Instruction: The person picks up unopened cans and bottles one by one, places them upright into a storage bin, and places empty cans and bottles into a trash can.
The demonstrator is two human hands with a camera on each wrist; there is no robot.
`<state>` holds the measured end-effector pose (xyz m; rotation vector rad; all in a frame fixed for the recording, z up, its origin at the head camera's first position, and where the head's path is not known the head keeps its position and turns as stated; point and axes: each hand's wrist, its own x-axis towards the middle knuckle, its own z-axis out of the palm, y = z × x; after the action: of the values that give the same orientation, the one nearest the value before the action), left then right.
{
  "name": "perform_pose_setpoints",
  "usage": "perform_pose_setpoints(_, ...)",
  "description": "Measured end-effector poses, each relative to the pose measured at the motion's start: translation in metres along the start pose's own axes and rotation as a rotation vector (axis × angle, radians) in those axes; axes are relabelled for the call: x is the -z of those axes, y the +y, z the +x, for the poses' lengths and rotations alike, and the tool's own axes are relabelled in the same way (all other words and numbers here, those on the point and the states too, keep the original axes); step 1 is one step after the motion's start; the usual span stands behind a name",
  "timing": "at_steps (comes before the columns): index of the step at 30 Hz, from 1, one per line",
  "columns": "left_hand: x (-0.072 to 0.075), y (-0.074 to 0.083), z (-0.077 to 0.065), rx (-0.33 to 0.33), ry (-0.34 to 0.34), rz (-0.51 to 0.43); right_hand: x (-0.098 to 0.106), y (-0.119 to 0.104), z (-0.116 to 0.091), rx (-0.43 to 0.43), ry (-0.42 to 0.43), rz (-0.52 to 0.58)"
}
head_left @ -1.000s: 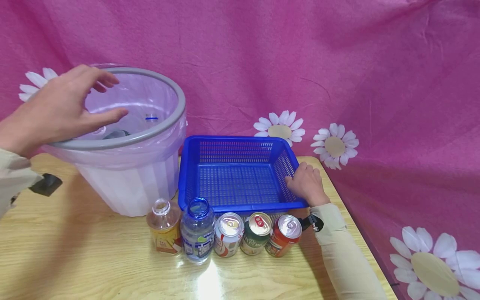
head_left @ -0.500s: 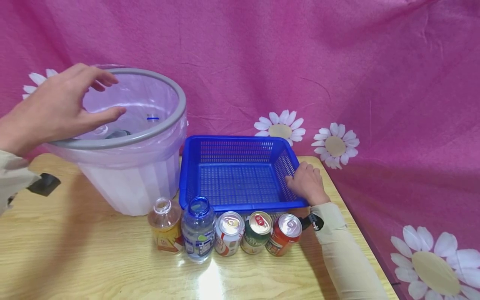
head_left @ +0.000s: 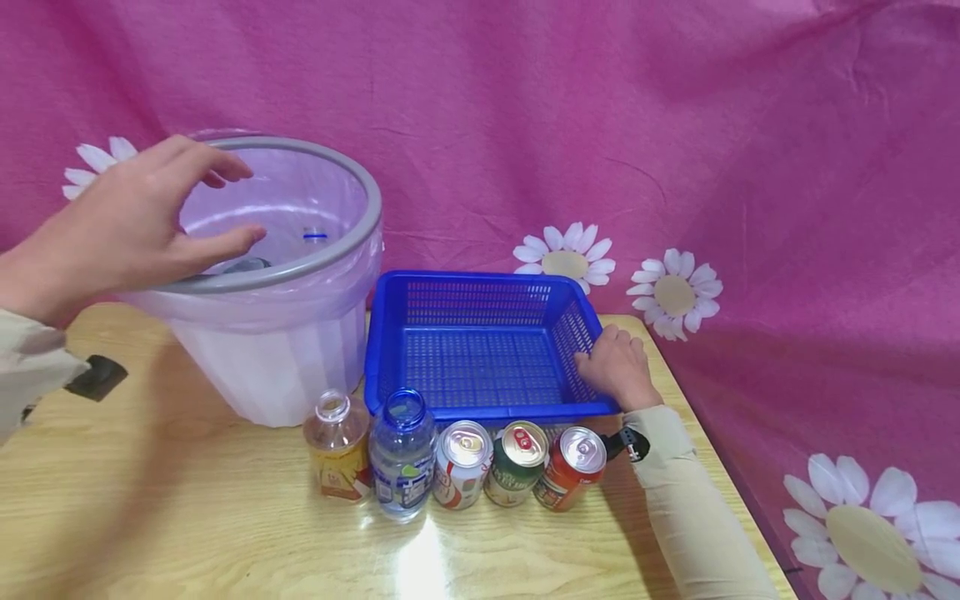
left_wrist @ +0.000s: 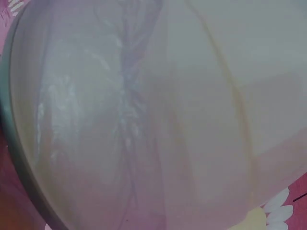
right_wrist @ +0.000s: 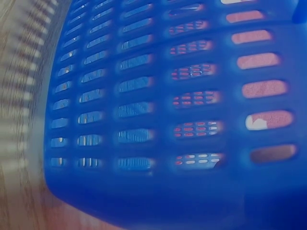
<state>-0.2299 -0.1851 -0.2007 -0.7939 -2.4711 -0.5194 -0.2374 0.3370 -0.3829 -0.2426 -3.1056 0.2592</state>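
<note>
My left hand [head_left: 150, 221] is over the left side of a white trash bin [head_left: 262, 367] lined with a thin clear bag. Its thumb and fingers are spread apart with nothing between them. Through the mouth of the bin, a bottle with a blue ring [head_left: 315, 237] shows inside. My right hand [head_left: 617, 367] grips the right rim of a blue plastic basket [head_left: 487, 412], thumb on the inner side. That basket's slotted side wall [right_wrist: 158, 105] fills the right wrist view, while the bin's outer wall and liner [left_wrist: 144, 105] fill the left one.
In front of the basket stand an uncapped yellow-labelled bottle [head_left: 337, 454], an uncapped blue-necked bottle [head_left: 402, 467], a white can [head_left: 462, 471], a green can [head_left: 516, 471] and a red can [head_left: 570, 475]. A pink flowered cloth [head_left: 465, 125] hangs behind the wooden table [head_left: 225, 533].
The whole head view has shifted slightly, so things appear a little further right. Both hands keep their places, the left by the bin and the right on the basket.
</note>
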Motion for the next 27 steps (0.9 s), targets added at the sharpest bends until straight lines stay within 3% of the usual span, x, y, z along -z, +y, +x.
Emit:
perform_pose_setpoints(12, 0.003, 0.007, -0.006, -0.084, 0.081, -0.002, -0.001, 0.0, 0.0, 0.009, -0.005, -0.004)
perform_pose_setpoints(27, 0.008, 0.017, -0.019, -0.127, 0.135, -0.005, 0.002, 0.0, -0.001, 0.021, -0.005, -0.019)
